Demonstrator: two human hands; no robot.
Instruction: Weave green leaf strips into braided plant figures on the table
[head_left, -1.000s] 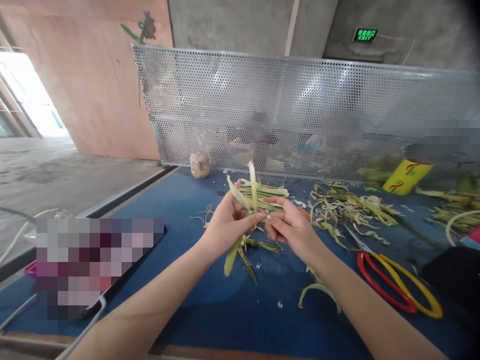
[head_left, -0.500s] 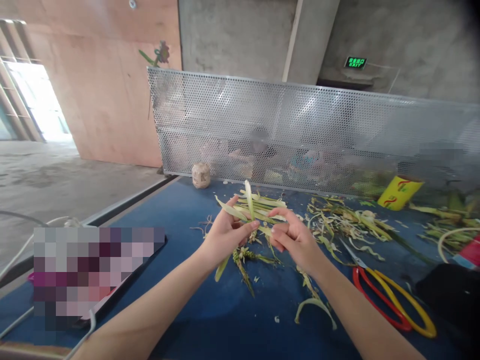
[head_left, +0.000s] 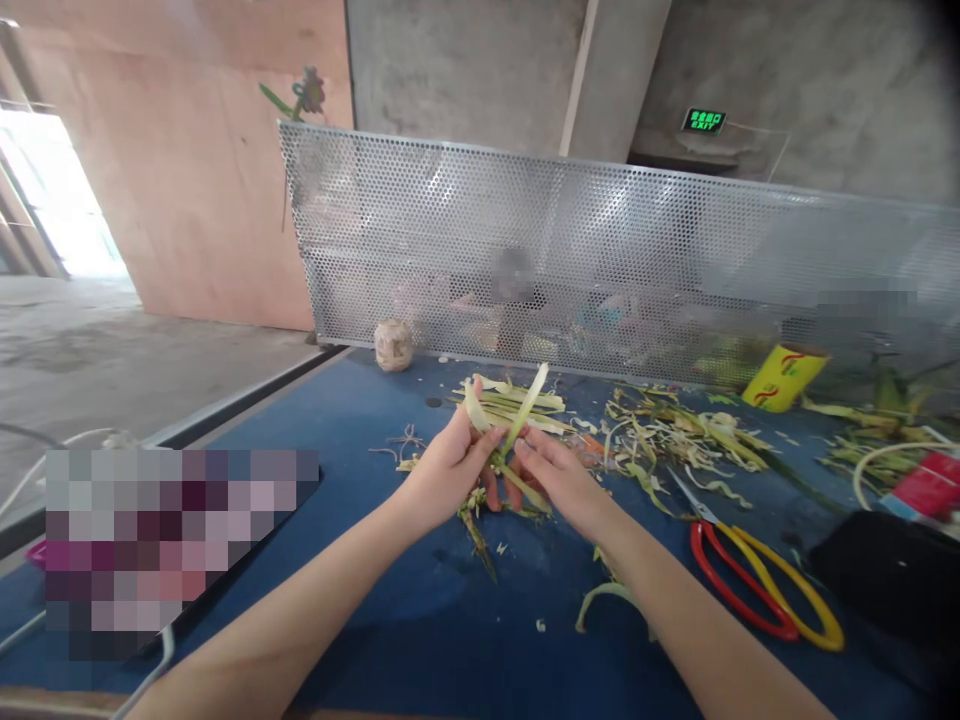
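Leaf strips [head_left: 530,404] are worked between both hands over the middle of a blue table [head_left: 390,650]. Hands are held close together, fingertips nearly meeting. The left hand [head_left: 456,455] is closed on the strips, thumb pressed near the point where they cross; one pale strip is stood up by its fingers, another is slanted up and right between the hands. The right hand [head_left: 559,470] is brought against the strips from the other side, fingers bent; whether anything is firmly pinched by it cannot be told, since fingers and strips overlap. A lower strip is pointed down and right beneath the right thumb. A green plant piece [head_left: 477,535] is seen on the table below the hands, partly covered by them. Just behind the hands, more long strips [head_left: 551,402] are laid flat. To the right, a heap of peelings [head_left: 690,430] is spread, with scissors [head_left: 757,585] laid nearer, handles red and yellow. A curled strip [head_left: 609,594] is partly hidden by the right forearm. A yellow cylinder [head_left: 784,380] is tilted near the perforated panel [head_left: 465,220]; a pale round object [head_left: 393,346] is set at its left end.
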